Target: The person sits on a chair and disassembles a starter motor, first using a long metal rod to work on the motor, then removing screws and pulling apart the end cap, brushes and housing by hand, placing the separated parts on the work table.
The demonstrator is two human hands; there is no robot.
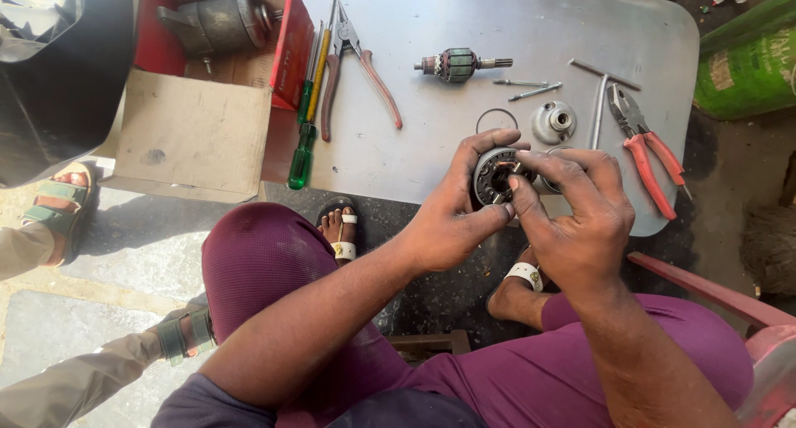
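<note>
Maroon-trousered knees [274,262] of the seated person fill the lower frame, with both bare forearms reaching up toward the centre. Left hand [452,212], centre of frame: fingers curled around the round dark metal motor housing [491,175], thumb pressed along its lower edge, gripping it firmly. Right hand [580,216], just right of centre: fingers bent, fingertips pinched at the face of the same housing; whether a small part sits between them cannot be told. Housing held just above the near edge of the grey metal tabletop [497,21]. Behind it on the table: a thin wire ring [496,119], a round silver end cap [554,122], a copper-wound armature with steel shaft [458,64], two long steel bolts [531,88] and a steel T-handled wrench [600,92]. Right side of table: red-handled pliers [651,150]. Upper centre-left: brown-handled long-nose pliers [356,71], beside a green-handled screwdriver [303,138] and a yellow-handled screwdriver [319,63]. Upper left: an open cardboard box with red flaps [195,129] holding a grey cylindrical motor body [217,23]. Upper right corner: a green cylinder [746,63] lying on the ground. Left edge: another person's sandalled feet [62,204] on paving. Under the table: the seated person's own feet in white-strapped sandals [340,229].
</note>
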